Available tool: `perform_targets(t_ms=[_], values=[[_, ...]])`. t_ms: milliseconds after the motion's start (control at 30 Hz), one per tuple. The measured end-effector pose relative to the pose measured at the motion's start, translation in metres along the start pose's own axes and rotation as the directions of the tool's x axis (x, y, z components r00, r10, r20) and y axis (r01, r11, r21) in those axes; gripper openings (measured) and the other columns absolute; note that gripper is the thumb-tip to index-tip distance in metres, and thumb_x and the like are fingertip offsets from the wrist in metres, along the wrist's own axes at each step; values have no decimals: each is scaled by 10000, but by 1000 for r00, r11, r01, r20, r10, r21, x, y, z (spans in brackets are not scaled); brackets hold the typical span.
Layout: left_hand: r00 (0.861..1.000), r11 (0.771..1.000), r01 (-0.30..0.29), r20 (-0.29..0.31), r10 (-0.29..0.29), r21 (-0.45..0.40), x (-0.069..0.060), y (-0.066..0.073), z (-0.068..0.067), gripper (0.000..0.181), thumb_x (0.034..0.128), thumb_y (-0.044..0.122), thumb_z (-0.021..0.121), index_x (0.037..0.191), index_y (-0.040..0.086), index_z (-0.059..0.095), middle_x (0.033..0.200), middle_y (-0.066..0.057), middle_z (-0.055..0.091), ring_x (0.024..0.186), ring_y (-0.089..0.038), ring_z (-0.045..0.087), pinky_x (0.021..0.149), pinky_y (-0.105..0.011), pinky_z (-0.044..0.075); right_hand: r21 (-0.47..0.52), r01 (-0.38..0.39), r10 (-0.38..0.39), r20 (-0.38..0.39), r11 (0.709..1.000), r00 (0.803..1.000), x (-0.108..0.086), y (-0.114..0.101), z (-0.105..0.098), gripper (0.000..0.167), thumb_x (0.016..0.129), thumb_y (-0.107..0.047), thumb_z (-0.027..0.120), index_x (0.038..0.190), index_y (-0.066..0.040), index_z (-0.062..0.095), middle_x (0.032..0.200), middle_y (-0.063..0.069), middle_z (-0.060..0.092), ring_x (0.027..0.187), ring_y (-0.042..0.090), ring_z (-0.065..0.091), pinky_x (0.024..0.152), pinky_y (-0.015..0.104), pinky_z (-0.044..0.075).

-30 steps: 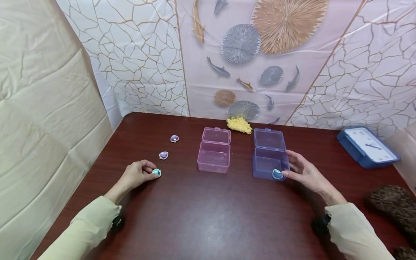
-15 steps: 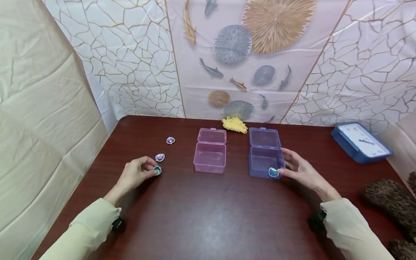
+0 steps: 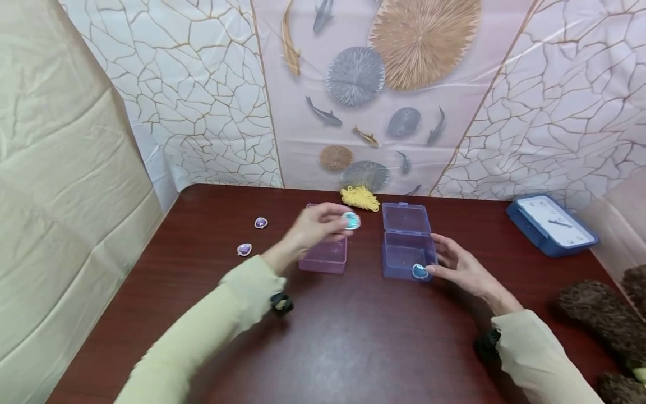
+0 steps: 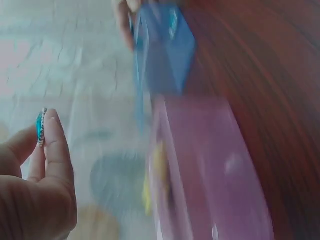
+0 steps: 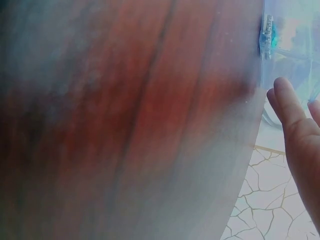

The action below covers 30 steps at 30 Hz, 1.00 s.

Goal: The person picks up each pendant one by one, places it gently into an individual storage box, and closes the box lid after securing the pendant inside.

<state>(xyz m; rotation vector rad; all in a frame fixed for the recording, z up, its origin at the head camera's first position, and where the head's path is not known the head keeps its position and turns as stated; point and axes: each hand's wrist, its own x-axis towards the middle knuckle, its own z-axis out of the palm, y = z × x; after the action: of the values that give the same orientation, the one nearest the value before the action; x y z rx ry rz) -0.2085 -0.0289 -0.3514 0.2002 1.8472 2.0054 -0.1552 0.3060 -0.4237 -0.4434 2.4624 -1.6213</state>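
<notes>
In the head view my left hand (image 3: 323,224) is above the pink plastic box (image 3: 323,266), partly covering it. Its thumb and fingers pinch a turquoise gem (image 3: 351,220) with a sparkling rim; the left wrist view shows this gem (image 4: 41,129) edge-on between the fingertips. My right hand (image 3: 466,269) rests at the right side of the open blue plastic box (image 3: 404,253), thumb near the front corner and fingers further back. A blue gem (image 3: 419,271) shows at that box's front right, close to the thumb. Two purple gems, a far one (image 3: 261,223) and a nearer one (image 3: 244,249), lie on the left.
A yellow cord bundle (image 3: 360,198) lies behind the boxes on the dark wooden table (image 3: 343,348). To the right stand a blue-framed clock (image 3: 554,224) and a brown furry thing (image 3: 600,314). A patterned cloth (image 3: 202,101) hangs behind the table.
My left hand has carried the turquoise gem from beside the purple gems rightward, up over the pink box. The right hand has stayed by the blue box. The head view has shifted slightly.
</notes>
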Motion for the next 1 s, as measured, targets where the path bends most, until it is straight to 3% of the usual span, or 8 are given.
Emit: perform_targets(t_ms=[67, 167, 267, 333, 433, 633, 833, 1000], values=[[998, 998, 45, 51, -43, -32, 16, -3, 27, 352, 886, -29, 592, 1238, -16, 569, 1130, -253, 627, 768, -178, 681, 885, -409, 506, -4, -2, 2, -2, 1000, 1000, 0, 1, 1, 721, 880, -39, 637, 1441, 56, 195, 1331, 328, 383, 1110, -46, 502, 831, 96, 460], [988, 993, 109, 115, -102, -54, 34, -11, 59, 366, 891, -33, 586, 1255, -2, 569, 1103, -232, 637, 706, -106, 641, 918, -421, 481, -11, -22, 22, 0, 1000, 1000, 1, 1, 2, 728, 883, -59, 641, 1447, 41, 192, 1338, 315, 385, 1195, 170, 513, 838, 100, 457], [981, 987, 150, 135, -142, -54, 47, -20, 80, 343, 885, -37, 595, 1226, -5, 572, 1064, -219, 650, 717, -141, 668, 910, -424, 485, -7, -40, 40, 7, 999, 999, 2, 1, 2, 734, 886, -72, 641, 1454, 25, 185, 1353, 312, 376, 1251, 409, 430, 848, 98, 446], [979, 985, 162, 136, -153, -63, 54, -27, 90, 314, 879, -50, 597, 1191, -25, 563, 1064, -237, 648, 770, -217, 695, 893, -418, 496, 0, -40, 40, 12, 999, 999, 2, 1, 2, 733, 889, -68, 636, 1454, 28, 179, 1359, 321, 366, 1265, 483, 376, 852, 97, 440], [981, 983, 163, 124, -152, -83, 62, -34, 100, 273, 873, -70, 592, 1144, -53, 566, 1075, -261, 643, 816, -262, 698, 873, -408, 510, 0, -44, 44, 10, 999, 999, 0, 1, 1, 734, 888, -67, 636, 1455, 24, 179, 1365, 320, 362, 1273, 495, 363, 854, 92, 434], [985, 989, 146, 103, -142, -33, 68, -39, 111, 260, 878, -40, 603, 1138, -34, 619, 1024, -215, 673, 683, -139, 643, 839, -390, 536, -6, -44, 44, 7, 999, 999, 0, 0, -2, 735, 883, -63, 641, 1453, 26, 184, 1359, 321, 366, 1269, 494, 369, 853, 96, 437], [983, 988, 153, 102, -150, -25, 70, -38, 120, 218, 895, -26, 586, 1113, -29, 590, 956, -177, 673, 886, -323, 688, 760, -351, 564, -3, -42, 42, 10, 999, 999, 0, 0, -2, 729, 882, -54, 639, 1452, 22, 190, 1353, 326, 372, 1267, 496, 370, 853, 109, 445], [982, 985, 170, 82, -169, -2, 71, -40, 126, 185, 896, -18, 588, 1080, -15, 606, 899, -145, 673, 910, -329, 682, 731, -338, 571, -8, -42, 42, 7, 999, 999, -1, 0, -2, 729, 879, -58, 646, 1449, 19, 199, 1347, 319, 388, 1262, 492, 375, 849, 119, 456]])
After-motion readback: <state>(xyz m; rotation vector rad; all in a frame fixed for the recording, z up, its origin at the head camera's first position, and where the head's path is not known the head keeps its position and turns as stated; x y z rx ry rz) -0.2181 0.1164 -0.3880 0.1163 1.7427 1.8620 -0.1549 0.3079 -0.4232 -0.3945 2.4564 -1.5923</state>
